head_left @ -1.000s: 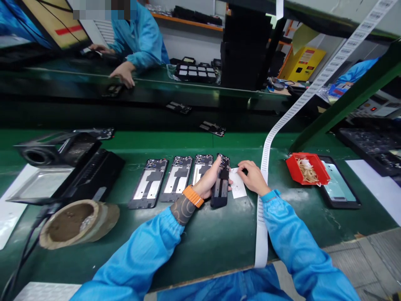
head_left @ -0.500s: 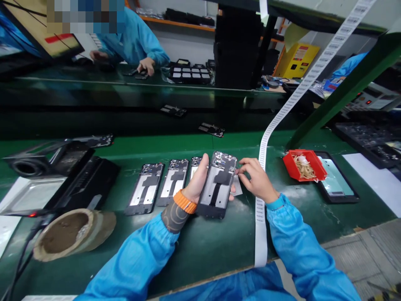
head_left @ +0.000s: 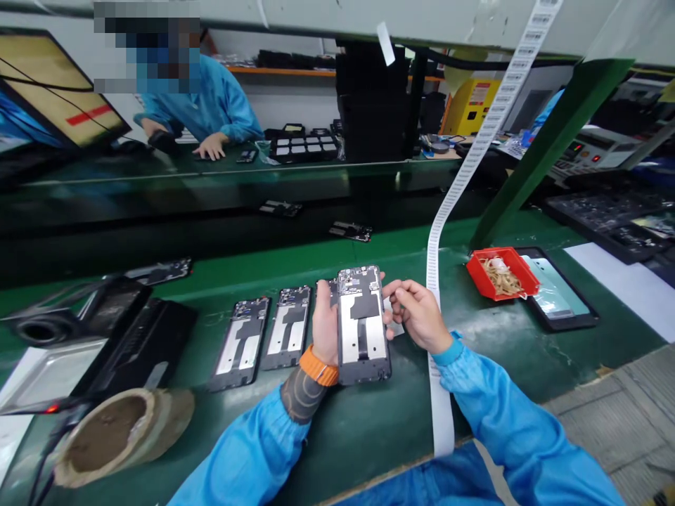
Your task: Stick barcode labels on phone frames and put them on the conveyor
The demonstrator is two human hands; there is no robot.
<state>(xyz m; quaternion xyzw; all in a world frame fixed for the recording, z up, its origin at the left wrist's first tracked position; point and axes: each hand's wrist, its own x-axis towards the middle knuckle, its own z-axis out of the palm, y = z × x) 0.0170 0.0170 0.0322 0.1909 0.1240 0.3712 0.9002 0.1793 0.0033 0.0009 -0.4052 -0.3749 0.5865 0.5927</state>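
Note:
My left hand (head_left: 325, 320), with an orange band at the wrist, is closed around an opened phone (head_left: 363, 351) without its back cover. The phone's circuit boards and silvery inside face me. At its upper right edge is my right hand (head_left: 425, 316), thumb and fingertips pinched together. Whatever those fingers hold is too small to make out. Below them lies a pale, thin piece (head_left: 398, 327), partly covered. Left of my left hand, two similar opened phones, a near one (head_left: 242, 344) and another (head_left: 287, 327), rest on the bench. A third phone (head_left: 332, 285) is partly hidden behind the held one.
A barcode label strip (head_left: 433, 263) hangs down across the bench. To the right, a red bin (head_left: 477, 276) of tan bands overlaps a dark-framed device (head_left: 574, 320). A cardboard-like roll (head_left: 174, 422) and black equipment (head_left: 174, 323) stand left. A co-worker (head_left: 221, 105) sits opposite.
The held phone has turned more upright and squarely toward me. My right fingers have curled into a tighter pinch beside it. The camera view has shifted, and the co-worker's hands have moved.

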